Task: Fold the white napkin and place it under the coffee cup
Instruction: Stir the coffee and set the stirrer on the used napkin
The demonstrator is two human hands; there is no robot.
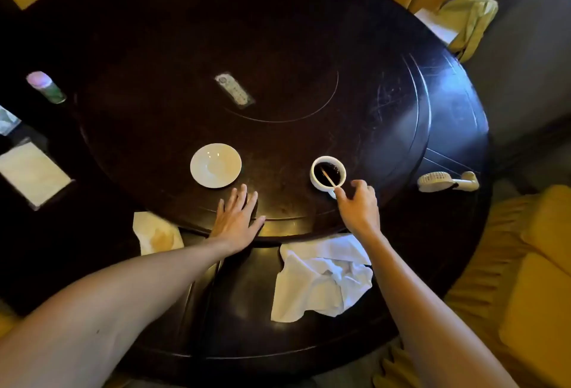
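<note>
right hand (358, 205) fingers curled at the coffee cup (328, 175) handle, can't tell if it's pinched | left hand (236, 220) spread flat on table (278, 47) | white napkin (321, 279) crumpled just behind right wrist | saucer (215, 165) just past left fingertips

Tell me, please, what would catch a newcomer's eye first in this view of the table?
Probably the crumpled white napkin, bright against the dark round table at its near edge, still unfolded. Next, the white coffee cup with a stirrer in its dark drink, the right hand at its near side, apparently at the handle. The empty white saucer sits to the cup's left, the left hand lying flat just below it.
</note>
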